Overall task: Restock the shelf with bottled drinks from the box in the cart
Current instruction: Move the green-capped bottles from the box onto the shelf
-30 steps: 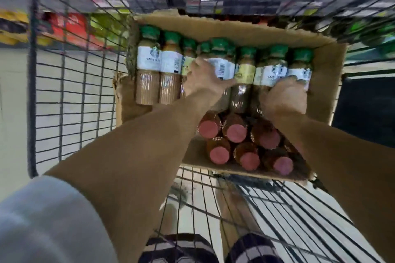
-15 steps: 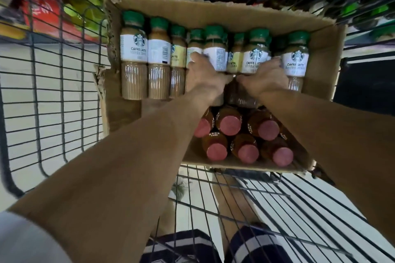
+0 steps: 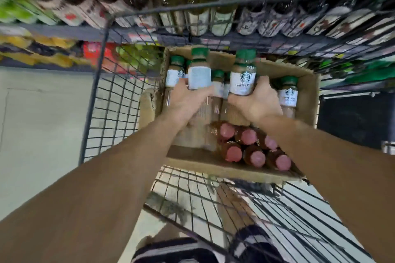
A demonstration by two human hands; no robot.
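1. Nearest the camera, two bare forearms reach forward over the black wire-mesh shopping cart (image 3: 119, 100); its near floor grid lies open, with pale floor showing through the bars.
2. The brown corrugated cardboard box (image 3: 226, 170) sits on the cart floor toward the far end. Its low near wall lies just below a cluster of lying brown bottles with pink caps (image 3: 254, 149), which fill the near right of the box; the near left of the box floor is bare cardboard.
3. The left hand (image 3: 188, 100) is clenched around a green-capped coffee bottle with a pale label (image 3: 199, 70), raised above the standing row, cap near the box's far rim.
4. The right hand (image 3: 259, 100) grasps a second green-capped coffee bottle with a white logo label (image 3: 243, 73), also lifted clear of its neighbours and upright.
5. Standing green-capped bottles (image 3: 288, 94) remain in a row behind and beside the hands, the rightmost just beside the box's right wall, the leftmost close to the torn left flap.
6. Beyond the box the cart's far mesh wall rises, its top rail crossing above the raised caps.
7. Farthest, the store shelf (image 3: 149, 37) holds blurred rows of bottles, packed side by side.
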